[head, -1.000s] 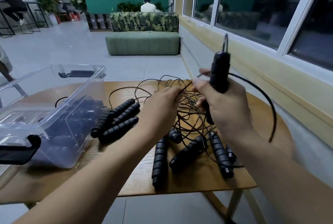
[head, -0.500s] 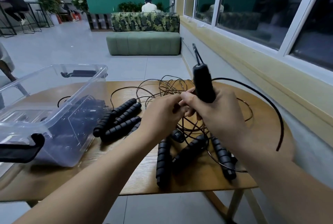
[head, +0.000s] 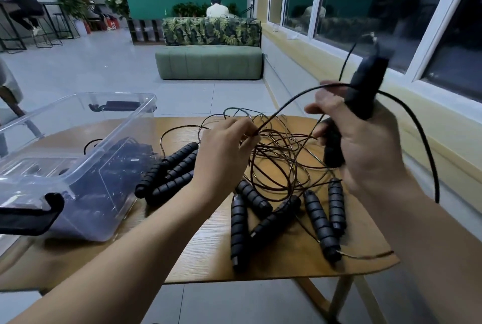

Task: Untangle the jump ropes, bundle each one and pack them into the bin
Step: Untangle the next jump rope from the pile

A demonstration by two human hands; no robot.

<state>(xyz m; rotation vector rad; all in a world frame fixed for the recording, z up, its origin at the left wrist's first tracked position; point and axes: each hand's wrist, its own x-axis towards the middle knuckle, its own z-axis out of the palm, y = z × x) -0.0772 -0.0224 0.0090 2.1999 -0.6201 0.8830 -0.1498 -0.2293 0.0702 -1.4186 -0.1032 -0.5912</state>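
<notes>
Gripped in curled fingers of right hand (head: 365,151): two black handles (head: 365,88), raised off counter (head: 198,253), likely to keep that rope's cord (head: 287,101) clear of the tangle (head: 276,164). Pinched in fingers of left hand (head: 224,156): same cord, probably for tracing it out. Clear bin (head: 125,125) at left, dark bundles inside. No legible brand or writing.

The wooden worktop (head: 198,253) in front of me carries a clear plastic bin (head: 125,125) on its left side. Just beside the bin, a cluster of black ribbed handles (head: 169,172) lies side by side. A tangle of thin cords (head: 276,156) sprawls across the middle, and five more handles (head: 273,219) lie scattered toward my edge, right of centre.
</notes>
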